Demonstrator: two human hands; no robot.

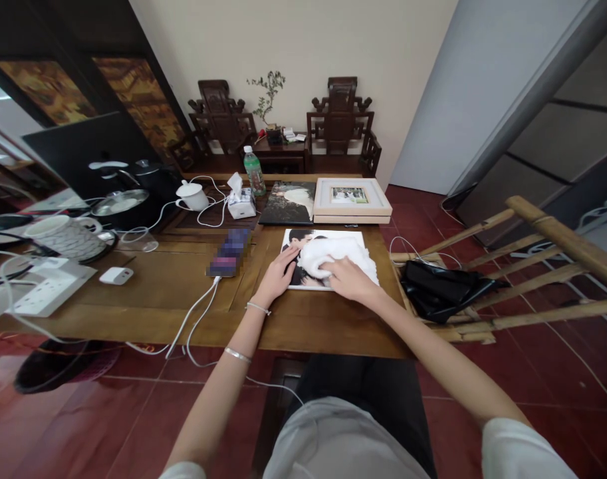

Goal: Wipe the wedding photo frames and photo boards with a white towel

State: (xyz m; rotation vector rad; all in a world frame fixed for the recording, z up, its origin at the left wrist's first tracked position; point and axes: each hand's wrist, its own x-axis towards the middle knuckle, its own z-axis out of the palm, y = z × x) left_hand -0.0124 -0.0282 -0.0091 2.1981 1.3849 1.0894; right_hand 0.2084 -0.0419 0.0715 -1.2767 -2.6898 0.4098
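A photo print (353, 241) lies flat on the wooden table (303, 319) in front of me. My left hand (279, 274) rests flat on its left edge, fingers stretched out. My right hand (350, 277) presses a white cloth (333, 253) against the picture, fingers closed over the cloth's near edge. Behind the print lie a dark photo panel (289, 203) and a pale wooden picture frame (352, 198).
A phone (228, 253) on a white cable lies left of the print. Further left are a tissue box (241, 199), green bottle (254, 170), white cup (192, 195), pots (123, 203), power strip (48, 287). A bamboo rack (532, 266) holding a black bag (440, 287) stands on the right.
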